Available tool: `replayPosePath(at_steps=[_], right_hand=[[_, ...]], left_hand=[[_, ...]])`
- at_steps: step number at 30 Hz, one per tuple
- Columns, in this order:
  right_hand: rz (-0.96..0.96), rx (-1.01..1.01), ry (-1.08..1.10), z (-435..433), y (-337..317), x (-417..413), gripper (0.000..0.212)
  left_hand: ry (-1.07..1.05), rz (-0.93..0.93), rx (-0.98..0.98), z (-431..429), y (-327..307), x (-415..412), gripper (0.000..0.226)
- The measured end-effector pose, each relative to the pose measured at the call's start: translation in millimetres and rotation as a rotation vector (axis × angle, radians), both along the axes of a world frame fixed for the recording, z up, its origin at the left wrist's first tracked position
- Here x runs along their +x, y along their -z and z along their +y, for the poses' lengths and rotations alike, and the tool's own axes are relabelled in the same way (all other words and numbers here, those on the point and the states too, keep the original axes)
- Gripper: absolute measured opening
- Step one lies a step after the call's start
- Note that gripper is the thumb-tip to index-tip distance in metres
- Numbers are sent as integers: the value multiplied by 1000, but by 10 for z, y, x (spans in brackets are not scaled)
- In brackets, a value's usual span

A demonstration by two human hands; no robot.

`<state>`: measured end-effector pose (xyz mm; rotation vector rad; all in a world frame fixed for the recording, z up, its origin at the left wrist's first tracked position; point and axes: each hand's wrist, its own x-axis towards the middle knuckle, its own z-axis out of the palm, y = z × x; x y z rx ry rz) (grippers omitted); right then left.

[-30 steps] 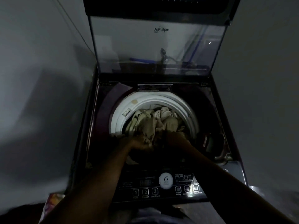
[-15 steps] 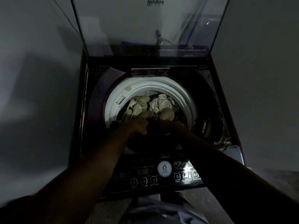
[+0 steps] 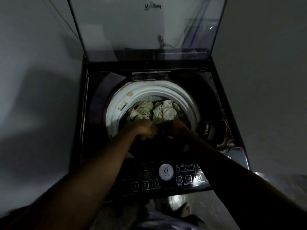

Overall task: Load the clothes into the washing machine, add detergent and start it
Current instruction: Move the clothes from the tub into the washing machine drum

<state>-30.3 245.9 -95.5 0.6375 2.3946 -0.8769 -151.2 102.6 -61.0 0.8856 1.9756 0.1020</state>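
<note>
Dim laundry corner | both hands [image 3: 159, 129] curled together over dark clothes [image 3: 159, 145]; arms outstretched

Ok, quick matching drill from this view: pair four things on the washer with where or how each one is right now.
Things:
1. lid
2. beige clothes
3. detergent drawer
4. round 6 badge

Places or states:
A. right of the drum opening
B. on the front control panel
C. raised upright at the back
D. inside the drum

Pairs: 1-C, 2-D, 3-A, 4-B
</note>
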Motion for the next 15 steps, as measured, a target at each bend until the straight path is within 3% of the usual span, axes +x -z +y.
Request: replayPosePath(at_steps=[5, 11, 15], right_hand=[[135, 175, 53, -2, -622, 131, 30], [459, 130, 263, 167, -976, 634, 23], [584, 132, 290, 394, -1102, 1107, 23]], left_hand=[[-225, 135, 238, 37, -94, 163, 26], [-456, 257, 451, 236, -346, 723, 25], [-511, 298, 560, 523, -556, 1279, 22]])
